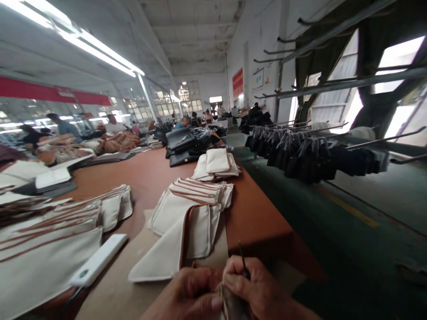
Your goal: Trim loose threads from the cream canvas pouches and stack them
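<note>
At the bottom centre, my left hand (195,291) is closed round a small brownish piece with a pale edge (228,304), perhaps cloth or leather. Pressed against it, my right hand (251,282) pinches the same piece and keeps a thin pointed awl-like tool (242,258) between its fingers, tip upward. My fingers hide most of the piece. Just beyond them lies a cream fabric panel with brown edging (163,260), one corner folded over. Behind it is a fanned stack of similar cream panels (187,200).
More cream panels (66,240) and a long white device with a cord (100,260) lie left. Black bags (187,144) sit farther back on the brown table (260,209). Right of the table edge, a metal rack (333,84) holds hanging dark items (300,153). People work in the background.
</note>
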